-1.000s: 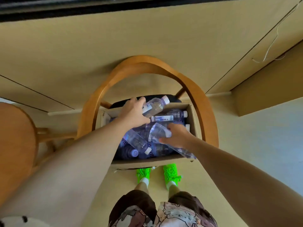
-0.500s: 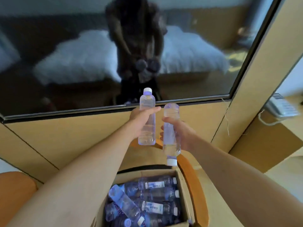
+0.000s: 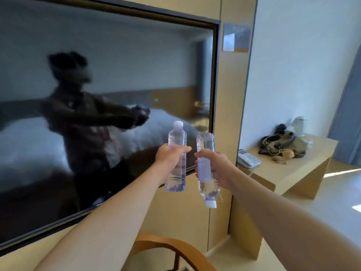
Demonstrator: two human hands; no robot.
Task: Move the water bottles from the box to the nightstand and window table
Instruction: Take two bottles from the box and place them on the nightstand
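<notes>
Clear plastic: two water bottles held out in front of the chest, both with long axes near vertical. Left bottle (image 3: 176, 157) cap up, right bottle (image 3: 206, 169) inverted, cap down, tilted slightly. Left hand (image 3: 170, 159) wraps the left bottle at mid-body, thumb across the front; right hand (image 3: 214, 167) curls round the right bottle's labelled middle. The bottles sit just beside each other, not touching as far as I can tell. Reference landmark: the low wooden table (image 3: 293, 173) with the white telephone (image 3: 247, 159) and dark bundled items. It lies to the right of and beyond both bottles; the right hand is nearer to it. Judgement: the inverted bottle needs turning cap-up before it can stand there. Change against the earlier frames: the box of bottles, visible below the hands half a second ago, is out of view; only a curved wooden chair back (image 3: 172, 249) shows below. The view has swung right, bringing the table fully in. Grips and bottle orientations unchanged.
</notes>
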